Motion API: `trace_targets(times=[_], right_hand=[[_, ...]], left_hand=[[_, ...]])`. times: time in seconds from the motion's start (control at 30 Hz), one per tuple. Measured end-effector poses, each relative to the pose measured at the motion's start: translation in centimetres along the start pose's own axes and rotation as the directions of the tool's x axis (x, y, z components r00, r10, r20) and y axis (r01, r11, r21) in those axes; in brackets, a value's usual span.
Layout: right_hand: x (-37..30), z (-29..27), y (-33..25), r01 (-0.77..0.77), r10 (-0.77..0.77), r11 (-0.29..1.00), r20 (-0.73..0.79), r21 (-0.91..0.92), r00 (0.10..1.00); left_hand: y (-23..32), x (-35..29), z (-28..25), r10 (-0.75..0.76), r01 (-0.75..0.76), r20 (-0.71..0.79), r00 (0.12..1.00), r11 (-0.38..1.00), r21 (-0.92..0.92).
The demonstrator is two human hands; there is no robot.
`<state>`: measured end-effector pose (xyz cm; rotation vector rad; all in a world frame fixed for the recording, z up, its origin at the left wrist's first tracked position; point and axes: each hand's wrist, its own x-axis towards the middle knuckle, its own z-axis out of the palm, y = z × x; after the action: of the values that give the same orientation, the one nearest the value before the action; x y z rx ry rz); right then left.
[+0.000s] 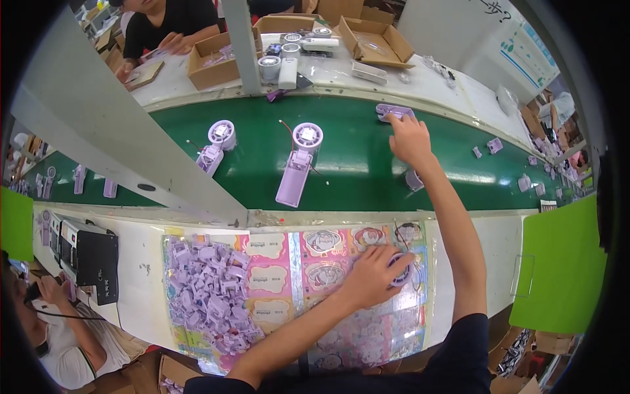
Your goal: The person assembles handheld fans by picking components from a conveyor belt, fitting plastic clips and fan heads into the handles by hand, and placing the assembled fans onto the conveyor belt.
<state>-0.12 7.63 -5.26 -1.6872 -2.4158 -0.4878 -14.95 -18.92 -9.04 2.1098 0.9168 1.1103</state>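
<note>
My left hand [373, 277] is curled around a round lavender fan head [399, 269], from which thin wires stick out, above the printed mat. Farther off, my right hand [411, 139] reaches across the green belt. Its fingers are closed at the near edge of a lavender plastic shell [394, 112] by the belt's far side. Below that hand, partly behind my right forearm, sits a small lavender round part [414, 180]. A fan with its open handle [298, 164] lies on the belt to the left, a red wire trailing from it.
A heap of small lavender parts [213, 289] covers the mat's left side. A grey post [138, 131] slants across the left. Another fan [222, 134] lies beside it. A black box-shaped device [92, 256] stands at left. Cardboard boxes [377, 41] and people are beyond the belt.
</note>
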Motion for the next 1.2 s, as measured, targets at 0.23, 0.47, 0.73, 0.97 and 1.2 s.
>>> trace_targets(times=[0.23,0.47,0.73,0.97,1.2], right_hand=[[4.2,2.7,0.2,-0.032,0.042,0.997,0.137,-0.074,0.990],[-3.4,-7.5,-5.4,0.339,-0.366,0.867,0.005,0.365,0.931],[-16.1,-12.0,-12.7,0.581,-0.689,0.666,0.086,0.468,0.720],[-17.5,-17.5,-19.7,0.568,-0.667,0.641,0.010,0.516,0.745],[-15.5,-12.4,-28.2,0.593,-0.599,0.615,-0.182,0.519,0.780]], left_hand=[[0.2,-0.3,-0.5,0.002,-0.002,-0.003,1.000,0.999,0.035],[0.3,-0.4,-0.5,0.035,-0.034,-0.041,0.999,0.999,0.036],[-0.3,-2.8,2.9,-0.055,0.051,0.126,0.991,0.998,0.037],[1.6,-3.4,0.3,0.017,-0.008,-0.091,0.996,0.995,0.104],[3.6,-8.5,0.5,0.032,-0.027,-0.019,0.999,0.971,0.238]])
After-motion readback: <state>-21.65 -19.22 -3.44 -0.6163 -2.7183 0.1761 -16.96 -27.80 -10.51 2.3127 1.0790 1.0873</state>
